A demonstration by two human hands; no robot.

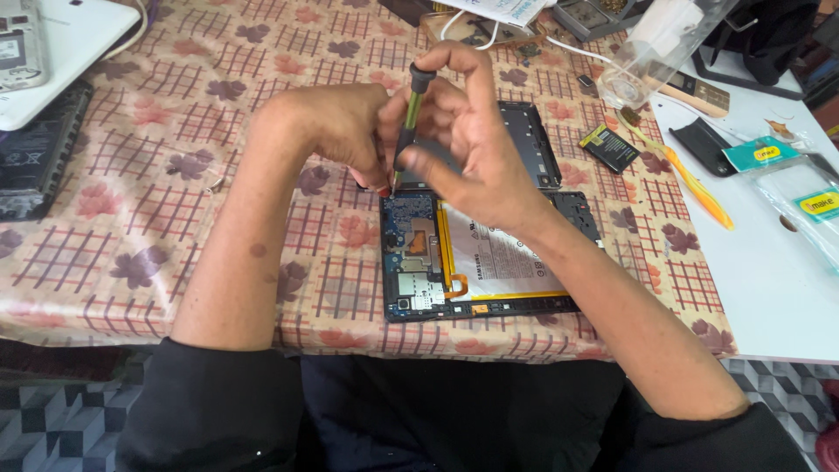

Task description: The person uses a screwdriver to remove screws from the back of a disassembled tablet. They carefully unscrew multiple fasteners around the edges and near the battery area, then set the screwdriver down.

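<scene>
An opened tablet (489, 262) lies on the patterned tablecloth, back cover off, with its blue circuit board (409, 253) and silver battery (498, 258) exposed. My right hand (476, 144) grips a thin screwdriver (409, 122) with a black cap and greenish shaft, held upright, its tip touching the top of the circuit board. My left hand (336, 131) is curled beside the shaft, fingertips resting at the tablet's upper left corner. A black tablet frame (533, 140) lies just behind, partly hidden by my hands.
A white laptop (61, 52) and a dark keyboard part (35, 149) sit at the far left. To the right are a small black battery (609, 147), an orange pry tool (690, 179), a clear bag (664, 44), packaged cases (800, 197) on a white table (760, 288).
</scene>
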